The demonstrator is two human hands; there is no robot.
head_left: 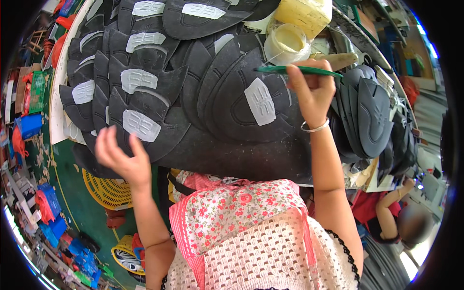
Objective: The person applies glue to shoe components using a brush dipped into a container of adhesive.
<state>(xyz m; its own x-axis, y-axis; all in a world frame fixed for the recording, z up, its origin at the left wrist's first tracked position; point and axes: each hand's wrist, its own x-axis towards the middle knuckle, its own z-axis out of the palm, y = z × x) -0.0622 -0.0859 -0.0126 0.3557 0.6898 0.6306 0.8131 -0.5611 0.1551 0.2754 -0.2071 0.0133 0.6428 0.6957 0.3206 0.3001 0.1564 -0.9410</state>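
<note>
My right hand grips a thin brush with a green handle, its dark tip pointing left. That tip is over the upper part of a black, rounded shoe piece, which bears a pale ridged patch. At the lower left, my left hand is slightly blurred, with fingers spread. Its fingertips are beside another black piece with a pale patch; whether they touch it I cannot tell. A round white tub of pale yellow, glue-like stuff stands above the brush.
Overlapping black pieces with pale patches cover the table's left side. A yellowish block-shaped container stands behind the tub. More black pieces are stacked at right. Yellow baskets sit on the floor at left. A co-worker is at lower right.
</note>
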